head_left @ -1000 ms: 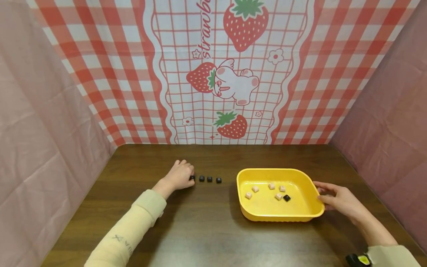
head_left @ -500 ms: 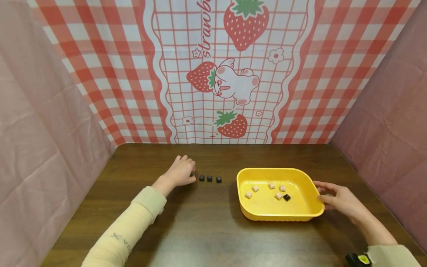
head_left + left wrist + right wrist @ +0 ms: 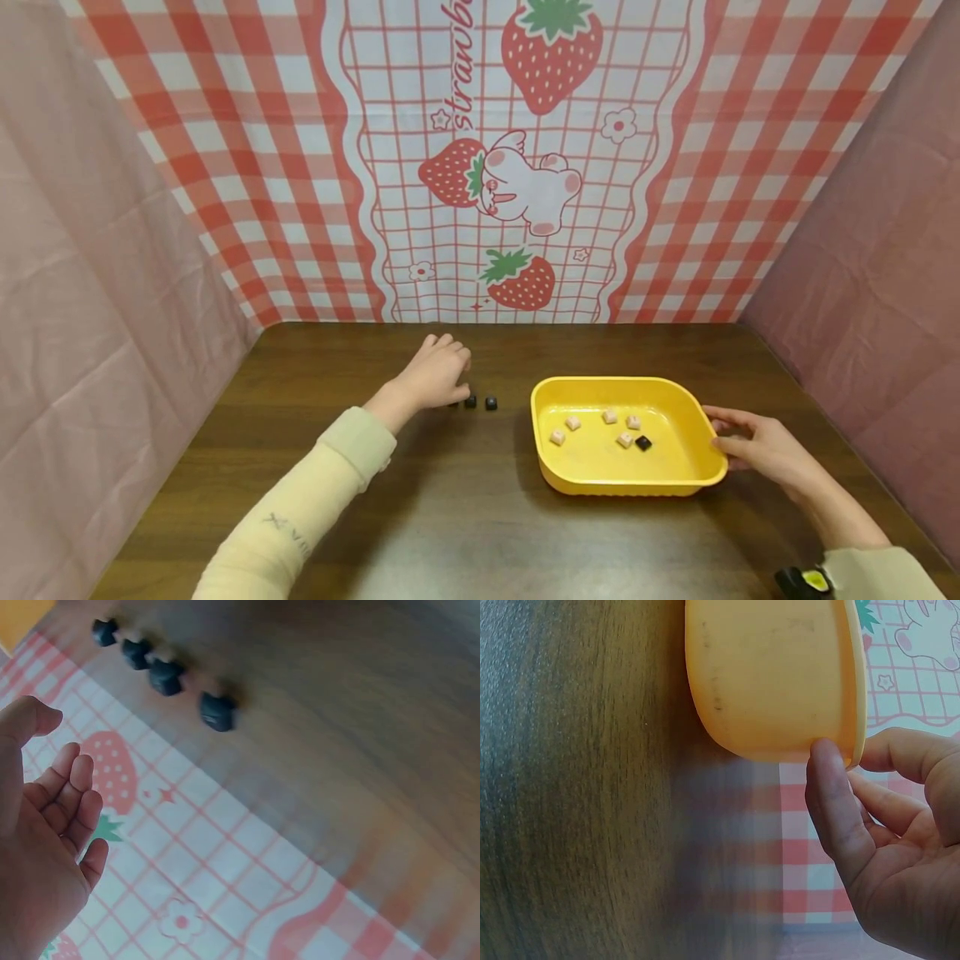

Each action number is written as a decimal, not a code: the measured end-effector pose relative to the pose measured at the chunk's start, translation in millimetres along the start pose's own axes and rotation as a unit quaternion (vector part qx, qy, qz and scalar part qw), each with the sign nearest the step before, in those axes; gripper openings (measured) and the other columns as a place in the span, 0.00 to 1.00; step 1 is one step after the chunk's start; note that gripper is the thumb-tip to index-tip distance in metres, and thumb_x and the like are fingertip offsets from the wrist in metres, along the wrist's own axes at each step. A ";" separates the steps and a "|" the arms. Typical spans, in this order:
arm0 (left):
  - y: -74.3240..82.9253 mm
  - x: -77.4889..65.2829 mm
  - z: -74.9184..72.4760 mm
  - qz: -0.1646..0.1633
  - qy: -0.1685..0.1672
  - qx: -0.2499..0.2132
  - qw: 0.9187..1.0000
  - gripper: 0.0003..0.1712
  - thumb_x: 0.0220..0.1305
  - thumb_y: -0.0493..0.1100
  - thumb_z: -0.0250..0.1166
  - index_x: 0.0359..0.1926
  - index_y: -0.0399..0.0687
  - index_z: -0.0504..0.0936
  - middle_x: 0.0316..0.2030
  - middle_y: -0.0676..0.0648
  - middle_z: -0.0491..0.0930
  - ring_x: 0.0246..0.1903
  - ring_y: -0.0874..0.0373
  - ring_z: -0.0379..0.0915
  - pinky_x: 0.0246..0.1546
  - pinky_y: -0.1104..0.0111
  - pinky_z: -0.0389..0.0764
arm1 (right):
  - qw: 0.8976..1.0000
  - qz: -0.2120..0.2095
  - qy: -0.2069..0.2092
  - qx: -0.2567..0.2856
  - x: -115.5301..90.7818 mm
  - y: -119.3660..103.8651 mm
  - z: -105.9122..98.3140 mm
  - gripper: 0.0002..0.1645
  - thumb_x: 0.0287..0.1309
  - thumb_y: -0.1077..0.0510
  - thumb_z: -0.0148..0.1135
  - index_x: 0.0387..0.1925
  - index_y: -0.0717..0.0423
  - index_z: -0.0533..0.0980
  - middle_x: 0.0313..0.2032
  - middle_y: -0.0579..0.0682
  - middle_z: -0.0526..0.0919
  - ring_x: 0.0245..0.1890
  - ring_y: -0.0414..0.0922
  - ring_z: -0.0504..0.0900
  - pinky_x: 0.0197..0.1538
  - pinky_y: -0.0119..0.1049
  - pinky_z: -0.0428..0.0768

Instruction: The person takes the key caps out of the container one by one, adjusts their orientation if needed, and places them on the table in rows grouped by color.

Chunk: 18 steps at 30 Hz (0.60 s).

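My left hand [image 3: 437, 372] hovers over a row of small black keycaps [image 3: 491, 403] on the table, its fingers loosely bent and nothing between them. In the left wrist view several black keycaps [image 3: 166, 676] line up on the wood, apart from the hand [image 3: 56, 825]. Part of the row is hidden under the left hand in the head view. On the right, my right hand [image 3: 767, 446] pinches the right-hand rim of a yellow plastic tub [image 3: 630, 485], thumb and fingers on either side of it. Inside the tub lie several cream keycaps [image 3: 609, 417] and one black keycap [image 3: 642, 443].
The dark wooden table [image 3: 450, 517] ends at a red-and-white checked cloth [image 3: 277, 167] with strawberries hanging behind it. Pink cloth [image 3: 97, 292] closes in the left and right sides.
My left hand has left the leftmost keycap, which came into view as covered earlier, and shifted right along the row. The right hand and the tub stay put.
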<state>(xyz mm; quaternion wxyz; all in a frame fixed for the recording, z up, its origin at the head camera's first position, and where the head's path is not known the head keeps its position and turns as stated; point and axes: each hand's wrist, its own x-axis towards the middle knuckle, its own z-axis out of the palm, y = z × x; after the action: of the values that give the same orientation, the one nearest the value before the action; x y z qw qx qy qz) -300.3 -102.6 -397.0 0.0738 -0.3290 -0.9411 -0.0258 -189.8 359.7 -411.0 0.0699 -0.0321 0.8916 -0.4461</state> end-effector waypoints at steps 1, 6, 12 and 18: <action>2.8 2.2 -1.1 0.003 0.000 0.002 1.000 0.15 0.53 0.50 0.66 0.38 0.47 0.79 0.35 0.53 0.76 0.38 0.56 0.63 0.42 0.62 0.60 | 1.000 0.001 0.000 0.001 -0.1 0.0 0.2 0.35 0.58 0.61 0.61 0.63 0.73 0.61 0.45 0.63 0.72 0.32 0.37 0.78 0.34 0.36 0.82; 18.4 11.5 -5.6 0.020 0.010 0.009 1.000 0.15 0.52 0.51 0.65 0.39 0.50 0.78 0.35 0.54 0.76 0.38 0.57 0.64 0.43 0.63 0.61 | 1.000 0.000 -0.001 0.002 -0.8 -0.1 0.9 0.35 0.58 0.61 0.61 0.63 0.73 0.61 0.44 0.63 0.72 0.32 0.37 0.78 0.34 0.37 0.82; 38.6 20.3 -7.6 0.032 0.016 0.015 0.999 0.15 0.52 0.53 0.65 0.38 0.51 0.78 0.35 0.55 0.75 0.38 0.57 0.64 0.42 0.63 0.61 | 1.000 -0.002 -0.002 0.008 0.0 -0.7 0.6 0.35 0.58 0.61 0.60 0.63 0.73 0.60 0.46 0.64 0.72 0.32 0.37 0.78 0.34 0.37 0.82; 59.7 29.1 -6.7 0.047 0.030 0.014 0.998 0.16 0.51 0.54 0.66 0.38 0.51 0.78 0.35 0.55 0.75 0.39 0.57 0.65 0.43 0.63 0.62 | 1.000 -0.004 0.001 0.003 0.0 0.6 0.1 0.35 0.58 0.61 0.60 0.63 0.73 0.61 0.45 0.64 0.73 0.32 0.36 0.78 0.33 0.36 0.82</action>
<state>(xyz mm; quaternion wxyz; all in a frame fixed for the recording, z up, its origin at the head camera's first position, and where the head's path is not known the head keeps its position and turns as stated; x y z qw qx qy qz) -284.7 -38.6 -385.8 0.1078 -0.3710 -0.9222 -0.0193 -189.7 360.0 -411.4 0.0670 -0.0350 0.8902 -0.4492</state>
